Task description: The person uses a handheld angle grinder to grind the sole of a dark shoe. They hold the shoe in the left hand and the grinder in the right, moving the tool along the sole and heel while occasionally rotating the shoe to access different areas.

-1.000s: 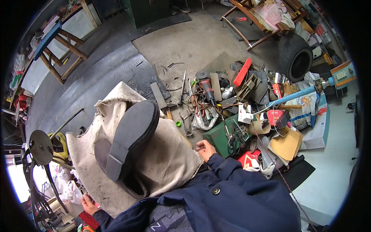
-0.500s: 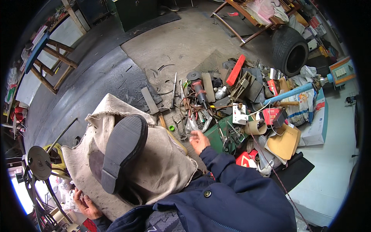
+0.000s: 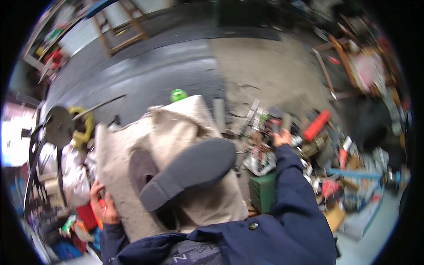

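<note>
My right hand (image 3: 282, 138) is at the grinder (image 3: 276, 125), which points away from me, disc (image 3: 275, 111) farthest; blur hides whether I'm gripping. My left hand (image 3: 105, 207), thumb spread, sits well apart, beside the cloth (image 3: 121, 176) under the shoe (image 3: 194, 170).

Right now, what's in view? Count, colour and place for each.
Cloth: 1, beige, centre
Shoe: 1, dark grey, sole-up on cloth
Rounded piece: 1, brown, partly under shoe
Box: 1, green, right of cloth
Power tool: 1, red-black, beyond box
Block: 1, red, farther right
Bar: 1, light blue, far right
Disc: 1, grey, left
Stool: 1, blue-topped, upper left
Round object: 1, green, beyond cloth
Clutter: uncountable, mixed, both sides; blurred
Left hand: 1, bare, at cloth's left edge
Right hand: 1, bare, by power tool; grip unclear
</note>
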### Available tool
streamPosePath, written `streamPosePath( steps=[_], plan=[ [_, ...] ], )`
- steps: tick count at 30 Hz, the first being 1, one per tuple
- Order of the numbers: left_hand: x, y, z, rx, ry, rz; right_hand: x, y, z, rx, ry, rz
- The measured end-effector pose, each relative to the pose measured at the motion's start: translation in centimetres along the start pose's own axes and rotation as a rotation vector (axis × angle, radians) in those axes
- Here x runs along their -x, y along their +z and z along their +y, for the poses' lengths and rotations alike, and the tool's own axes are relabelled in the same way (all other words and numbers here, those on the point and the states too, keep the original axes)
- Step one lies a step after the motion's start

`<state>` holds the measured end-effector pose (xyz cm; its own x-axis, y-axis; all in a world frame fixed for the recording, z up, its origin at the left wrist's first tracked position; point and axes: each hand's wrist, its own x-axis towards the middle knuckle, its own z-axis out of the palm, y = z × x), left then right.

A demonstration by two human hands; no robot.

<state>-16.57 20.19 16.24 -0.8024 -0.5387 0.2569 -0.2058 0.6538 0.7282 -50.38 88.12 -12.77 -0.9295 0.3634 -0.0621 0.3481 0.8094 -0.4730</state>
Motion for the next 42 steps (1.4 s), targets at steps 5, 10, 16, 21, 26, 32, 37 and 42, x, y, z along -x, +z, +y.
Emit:
streamPosePath(
  steps=[5, 10, 16, 21, 26, 32, 37, 42],
  plan=[
    [0.3, 1.1, 4.6, -0.115, -0.048, 0.005, -3.4, 1.9, 4.4, 0.278, 0.019, -0.083],
    [-1.1, 1.0, 7.3, -0.252, -0.042, 0.028, -5.0, 3.9, 3.8, 0.364, 0.207, -0.321],
    [-2.1, 1.7, 8.3, -0.249, -0.095, 0.031, -5.4, 1.9, 1.2, 0.356, 0.195, -0.381],
    [-2.3, 2.0, 8.8, -0.186, -0.108, 0.039, -4.5, -0.2, 0.0, 0.442, 0.125, -0.311],
    [-2.3, 1.9, 8.6, -0.204, -0.052, 0.047, -4.6, -3.1, -1.4, 0.166, -0.090, -0.152],
    [-2.2, 2.0, 7.9, -0.189, 0.021, 0.060, -3.9, -11.0, -9.1, -0.306, -0.321, -0.121],
    [-2.1, 1.8, 8.6, -0.119, 0.132, 0.084, 1.6, -18.7, -19.2, -0.953, -0.349, -0.297],
    [-2.2, 2.3, 13.0, 0.097, 0.314, 0.077, 8.0, -26.7, -26.3, -1.323, -0.497, -0.560]
  ],
)
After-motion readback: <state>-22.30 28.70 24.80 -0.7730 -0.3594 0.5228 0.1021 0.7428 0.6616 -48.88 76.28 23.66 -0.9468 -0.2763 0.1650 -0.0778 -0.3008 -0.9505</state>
